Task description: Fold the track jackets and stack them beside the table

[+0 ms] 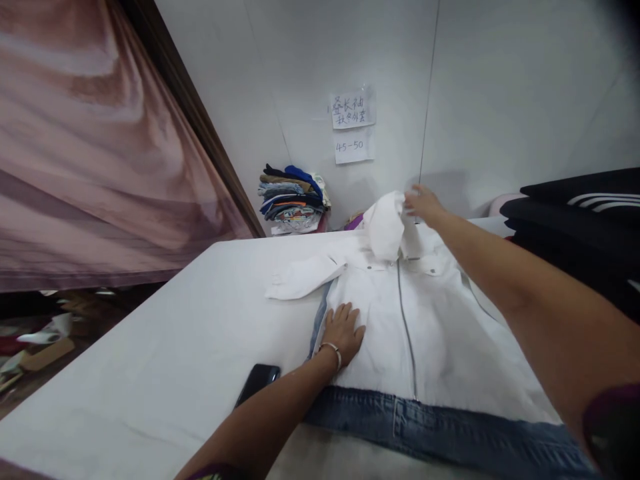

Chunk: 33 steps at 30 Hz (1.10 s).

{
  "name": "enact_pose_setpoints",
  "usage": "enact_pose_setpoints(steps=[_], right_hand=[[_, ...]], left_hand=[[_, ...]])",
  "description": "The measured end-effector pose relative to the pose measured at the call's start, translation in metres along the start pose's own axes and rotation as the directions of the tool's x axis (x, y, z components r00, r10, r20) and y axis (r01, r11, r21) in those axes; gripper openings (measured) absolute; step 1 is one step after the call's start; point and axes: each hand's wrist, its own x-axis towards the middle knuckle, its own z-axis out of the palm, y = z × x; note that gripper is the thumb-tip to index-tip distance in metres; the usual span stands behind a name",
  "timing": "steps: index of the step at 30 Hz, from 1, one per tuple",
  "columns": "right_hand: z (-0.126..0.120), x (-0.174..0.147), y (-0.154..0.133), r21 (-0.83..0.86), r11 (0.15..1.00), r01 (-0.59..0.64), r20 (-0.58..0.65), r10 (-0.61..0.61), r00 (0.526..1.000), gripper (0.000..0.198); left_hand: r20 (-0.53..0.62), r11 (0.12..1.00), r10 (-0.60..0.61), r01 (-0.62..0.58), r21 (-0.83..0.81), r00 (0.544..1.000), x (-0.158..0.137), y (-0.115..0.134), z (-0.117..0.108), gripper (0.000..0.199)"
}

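Note:
A white jacket [370, 340] with a dark zipper line, a blue denim hem band and denim along its left side lies spread on the white table [165, 333]. Its left-lying sleeve [300, 277] stretches out over the tabletop. My left hand [344, 333], wearing a bracelet, rests flat on the jacket's left side with fingers spread. At the far end, the white hood [386, 227] stands bunched up. My right hand [424, 203] is at the hood's right edge; its fingers are blurred, so I cannot tell whether they grip the fabric.
A black phone [259, 381] lies left of the jacket. Folded clothes [293, 200] are stacked by the wall, below paper signs [354, 127]. Dark folded garments [565, 227] are piled at the right. A pink curtain [100, 147] hangs at the left.

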Motion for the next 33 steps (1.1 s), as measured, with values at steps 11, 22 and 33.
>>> enact_pose_setpoints(steps=[11,22,33], right_hand=[[0.021,-0.167,0.081,0.147,0.989,0.017,0.033,-0.022,0.999,0.028],[-0.022,-0.382,0.164,0.005,0.957,-0.292,-0.168,0.288,0.943,0.062],[-0.023,-0.420,0.149,0.423,0.706,-0.569,0.042,0.611,0.790,0.069]], left_hand=[[-0.014,1.000,0.005,-0.005,0.000,1.000,0.002,-0.002,0.002,0.051],[-0.189,0.979,-0.144,0.112,-0.172,0.971,-0.002,-0.015,-0.034,0.037],[0.224,0.568,-0.551,0.558,-0.605,0.804,-0.070,-0.034,-0.052,0.062]])
